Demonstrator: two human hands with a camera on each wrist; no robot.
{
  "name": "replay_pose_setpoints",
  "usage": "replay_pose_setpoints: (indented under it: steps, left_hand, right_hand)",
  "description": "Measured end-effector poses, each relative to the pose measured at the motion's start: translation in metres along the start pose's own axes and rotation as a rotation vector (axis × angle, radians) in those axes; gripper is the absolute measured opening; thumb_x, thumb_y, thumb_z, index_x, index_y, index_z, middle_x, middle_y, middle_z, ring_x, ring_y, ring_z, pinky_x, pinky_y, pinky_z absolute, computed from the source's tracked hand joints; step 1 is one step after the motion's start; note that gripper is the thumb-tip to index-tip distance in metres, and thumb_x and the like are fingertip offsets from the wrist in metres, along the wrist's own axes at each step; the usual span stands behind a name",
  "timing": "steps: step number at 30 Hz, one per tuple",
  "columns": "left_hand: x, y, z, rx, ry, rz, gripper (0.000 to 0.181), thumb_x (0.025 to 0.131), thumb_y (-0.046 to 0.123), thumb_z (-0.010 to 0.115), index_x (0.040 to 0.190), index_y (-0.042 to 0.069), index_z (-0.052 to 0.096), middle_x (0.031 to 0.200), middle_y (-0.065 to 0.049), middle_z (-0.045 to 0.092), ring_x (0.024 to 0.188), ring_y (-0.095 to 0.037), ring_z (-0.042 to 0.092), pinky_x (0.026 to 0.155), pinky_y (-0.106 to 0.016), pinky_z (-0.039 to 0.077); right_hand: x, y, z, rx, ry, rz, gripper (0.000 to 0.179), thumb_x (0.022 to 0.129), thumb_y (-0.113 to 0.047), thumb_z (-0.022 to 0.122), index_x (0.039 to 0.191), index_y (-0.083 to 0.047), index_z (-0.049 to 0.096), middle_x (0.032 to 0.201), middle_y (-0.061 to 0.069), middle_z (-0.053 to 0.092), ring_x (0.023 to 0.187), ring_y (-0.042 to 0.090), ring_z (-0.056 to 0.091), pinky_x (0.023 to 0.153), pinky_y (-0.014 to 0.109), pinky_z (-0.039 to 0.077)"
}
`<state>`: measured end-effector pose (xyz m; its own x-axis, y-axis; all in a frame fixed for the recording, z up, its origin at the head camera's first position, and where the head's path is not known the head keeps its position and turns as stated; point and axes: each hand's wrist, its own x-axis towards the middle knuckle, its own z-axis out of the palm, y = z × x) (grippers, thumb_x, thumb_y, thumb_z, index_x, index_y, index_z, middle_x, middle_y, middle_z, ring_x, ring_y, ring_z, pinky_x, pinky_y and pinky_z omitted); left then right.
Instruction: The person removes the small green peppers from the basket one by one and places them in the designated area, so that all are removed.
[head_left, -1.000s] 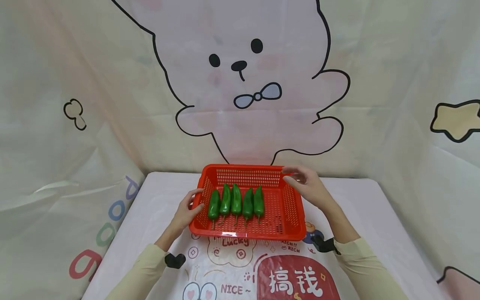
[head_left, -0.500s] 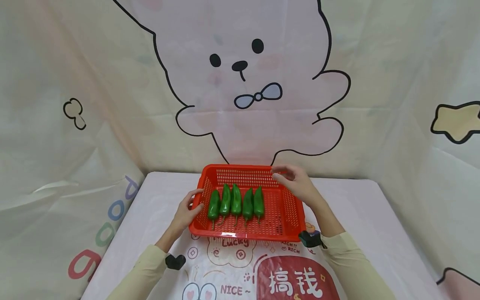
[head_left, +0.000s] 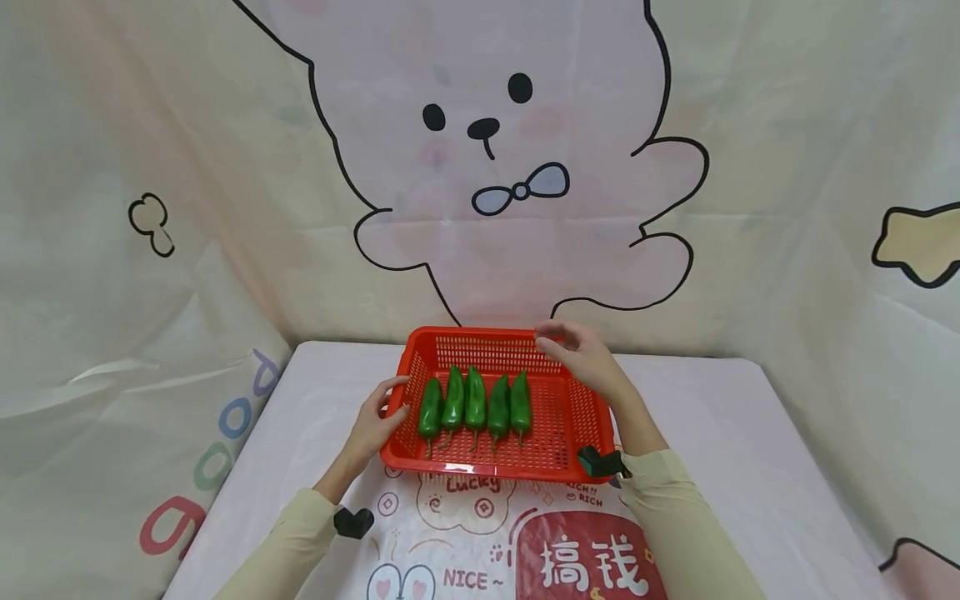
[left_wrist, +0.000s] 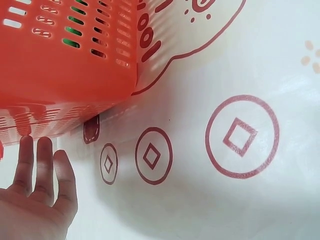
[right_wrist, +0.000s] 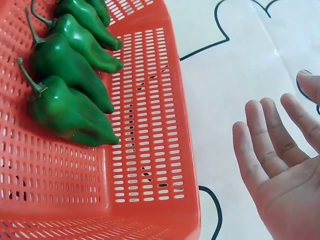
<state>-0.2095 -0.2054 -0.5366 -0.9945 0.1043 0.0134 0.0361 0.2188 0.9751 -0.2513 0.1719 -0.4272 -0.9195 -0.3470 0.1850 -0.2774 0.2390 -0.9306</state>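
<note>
Several green peppers [head_left: 476,402] lie side by side in a red plastic basket [head_left: 420,463], stems toward the front. My left hand [head_left: 372,423] is at the basket's left side, thumb and forefinger reaching over the rim. In the left wrist view, straight fingers [left_wrist: 44,167] touch the basket's outer wall. Over the back right of the basket, my right hand [head_left: 588,360] has its fingers loosely bent and nothing in them. The right wrist view shows that hand [right_wrist: 285,175] with fingers spread, apart from the basket's rim.
The basket stands on a table with a white printed cloth [head_left: 465,578]. A backdrop [head_left: 757,275] with a cartoon bear rises right behind the table, and similar sheets hang on both sides. Dark wrist straps [head_left: 353,522] sit at both sleeves.
My right hand has moved left from the basket's back right corner, over the back rim. The left hand, the basket and the peppers stay in place.
</note>
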Motion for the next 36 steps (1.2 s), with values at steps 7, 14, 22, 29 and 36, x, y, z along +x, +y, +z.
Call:
replay_pose_setpoints:
  steps: [7,14,22,29,36]
  left_hand:
    - [0.002,-0.002,-0.001,-0.008,-0.005,-0.009,0.051,0.100,0.002,0.060,0.147,0.016,0.049,0.130,-0.027,0.055,0.101,-0.042,0.064,0.070,-0.042,0.061]
    - [0.002,-0.001,0.001,-0.040,-0.008,-0.002,0.051,0.100,0.001,0.059,0.147,0.016,0.049,0.131,-0.029,0.054,0.104,-0.049,0.062,0.072,-0.050,0.060]
    - [-0.001,-0.001,0.001,-0.033,0.004,-0.023,0.051,0.100,0.002,0.058,0.147,0.017,0.048,0.136,-0.027,0.051,0.108,-0.048,0.060,0.075,-0.050,0.059]
    - [-0.002,0.002,0.003,-0.043,-0.002,-0.013,0.050,0.100,0.003,0.058,0.148,0.015,0.048,0.133,-0.029,0.052,0.107,-0.047,0.060,0.074,-0.048,0.060]
    - [-0.004,0.008,0.002,-0.050,-0.010,-0.019,0.050,0.100,0.001,0.058,0.148,0.009,0.046,0.135,-0.032,0.049,0.110,-0.051,0.058,0.077,-0.052,0.059]
  right_hand:
    - [0.010,0.007,0.000,0.006,0.007,0.004,0.037,0.102,-0.017,0.063,0.134,0.002,0.059,0.131,0.021,0.059,0.113,0.046,0.059,0.094,0.050,0.052]
    - [0.016,0.015,0.002,0.054,0.005,0.026,0.040,0.102,-0.013,0.063,0.137,0.004,0.055,0.135,0.027,0.054,0.118,0.043,0.057,0.097,0.047,0.051]
    - [0.025,0.029,0.009,0.079,0.026,0.069,0.043,0.101,-0.016,0.065,0.138,0.003,0.054,0.137,0.028,0.053,0.119,0.039,0.057,0.099,0.056,0.047]
    - [0.028,0.044,0.018,0.105,0.033,0.171,0.050,0.099,-0.020,0.068,0.141,0.003,0.053,0.137,0.023,0.055,0.121,0.040,0.056,0.101,0.058,0.045]
    - [0.028,0.061,0.021,0.055,0.014,0.217,0.056,0.097,-0.020,0.072,0.142,0.004,0.051,0.140,0.027,0.051,0.124,0.041,0.053,0.101,0.058,0.045]
